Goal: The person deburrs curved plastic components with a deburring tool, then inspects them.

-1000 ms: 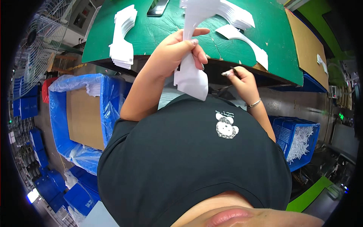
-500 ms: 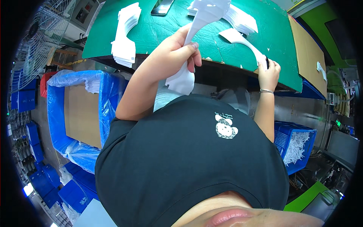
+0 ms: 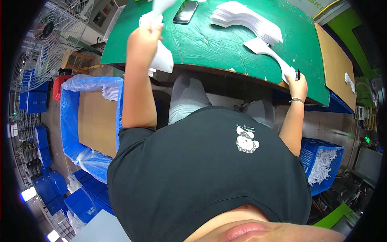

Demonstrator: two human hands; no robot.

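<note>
My left hand is closed on a white curved sheet, wide at both ends and narrow in the middle. It is over the left stack of like pieces, which my hand and the sheet mostly hide. My right hand pinches the near end of another white curved sheet, whose far end reaches over the table. A small dark tool, its kind unclear, sticks up from the right fingers. Just beyond this sheet lies a curved white stack.
A phone lies on the green table. At my left stands a blue-lined box with white pieces inside; a fan is beyond. Right, a blue crate holds white scraps. Brown cardboard covers the table's right end.
My left hand has carried its white sheet leftward, from in front of me to the left stack. My right hand still grips its sheet at the table edge. The view has shifted slightly.
</note>
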